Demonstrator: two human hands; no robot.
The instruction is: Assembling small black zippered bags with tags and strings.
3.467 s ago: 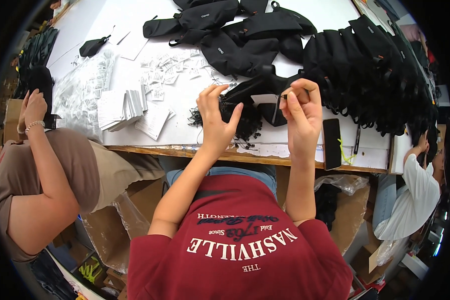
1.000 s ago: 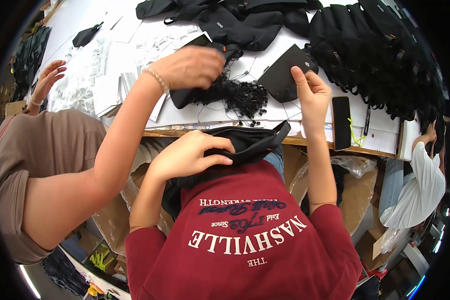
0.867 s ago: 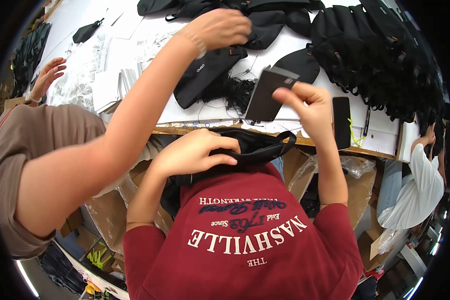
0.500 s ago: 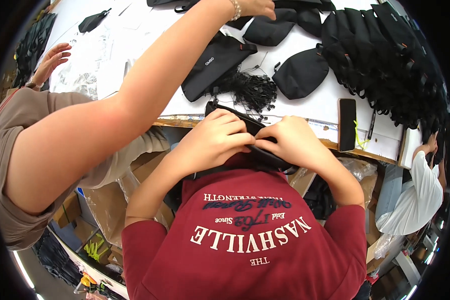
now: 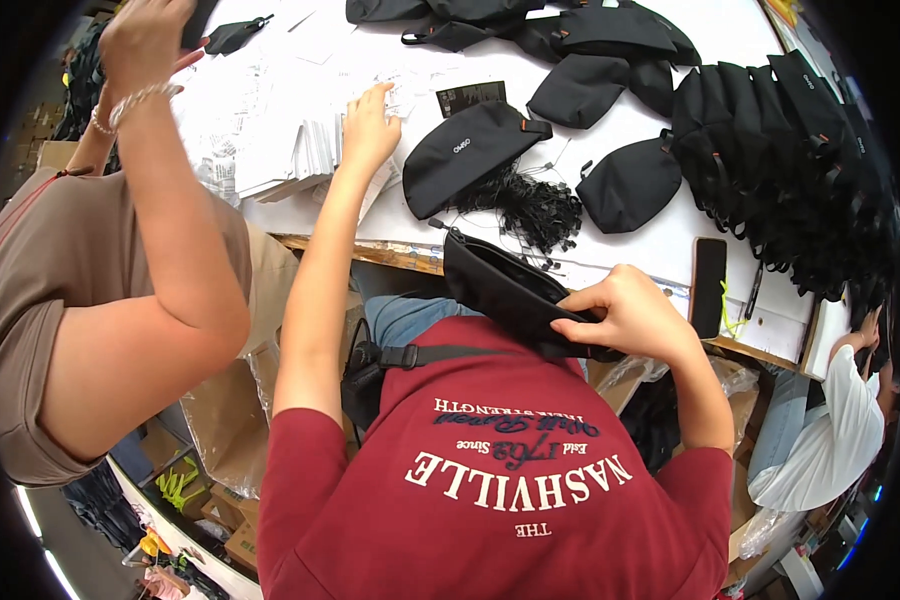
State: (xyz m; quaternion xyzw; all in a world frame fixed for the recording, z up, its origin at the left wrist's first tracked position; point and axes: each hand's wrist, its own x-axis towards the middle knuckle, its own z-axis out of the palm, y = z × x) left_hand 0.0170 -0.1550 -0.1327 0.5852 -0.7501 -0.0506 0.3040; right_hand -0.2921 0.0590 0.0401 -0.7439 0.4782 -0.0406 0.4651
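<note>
My right hand pinches the rim of a black zippered pouch at the table's near edge, against my body. The pouch's mouth gapes, and its zip pull sticks out at the left end. My left hand reaches out over the table with fingers apart, holding nothing. Beside it on the left is a stack of printed papers; on the right, another black pouch lies flat. A small black card lies behind that pouch. Near my right hand is a tangled bundle of black cords.
More black pouches lie at the back, beside a rounded pouch and a long row of pouches. A phone and a pen lie front right. A co-worker's bare arm extends in from the left.
My left hand has let go of the pouch and stretched forward to the papers. My right hand keeps hold. The co-worker's arm has swung back left, uncovering the stack and the black card.
</note>
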